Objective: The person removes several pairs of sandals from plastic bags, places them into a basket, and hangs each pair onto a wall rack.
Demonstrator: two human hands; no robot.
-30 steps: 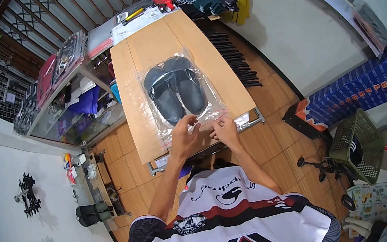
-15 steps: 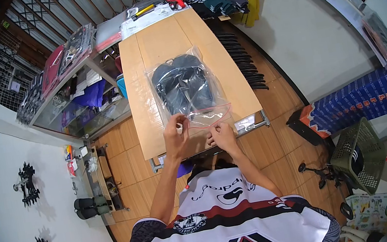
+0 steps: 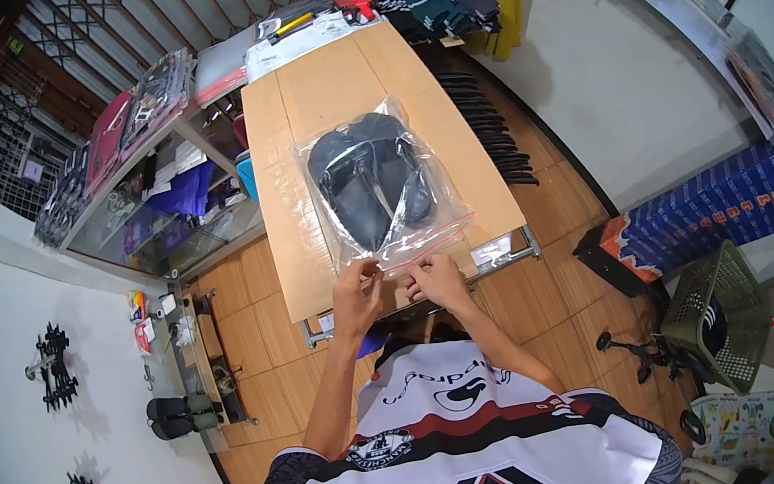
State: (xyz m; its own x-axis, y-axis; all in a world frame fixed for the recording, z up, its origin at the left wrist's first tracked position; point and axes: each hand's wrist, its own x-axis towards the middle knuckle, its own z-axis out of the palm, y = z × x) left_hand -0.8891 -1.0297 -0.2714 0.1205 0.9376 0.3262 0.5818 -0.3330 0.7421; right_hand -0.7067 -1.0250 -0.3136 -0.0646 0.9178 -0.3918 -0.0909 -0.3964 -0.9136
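A clear plastic zip bag (image 3: pixel 444 187) with a red seal line lies on the cardboard-topped table (image 3: pixel 283 96). Inside it is a dark pair of what look like slippers (image 3: pixel 355 196), side by side. At the bag's near edge, my left hand (image 3: pixel 358 295) pinches the left end of the red seal. My right hand (image 3: pixel 436 280) is a short way to the right, its fingers closed on the same edge. The fingertips of both hands are partly hidden.
A red tape dispenser-like tool (image 3: pixel 356 4) and papers (image 3: pixel 300 43) sit at the table's far end. Black hangers (image 3: pixel 490 124) line its right side. A glass display case (image 3: pixel 166 191) stands at left, a green basket (image 3: pixel 718 316) at right.
The bag's near edge has shifted toward me and slightly right, and the slippers lie more spread apart. My right hand has moved left and slightly nearer, closer to my left hand.
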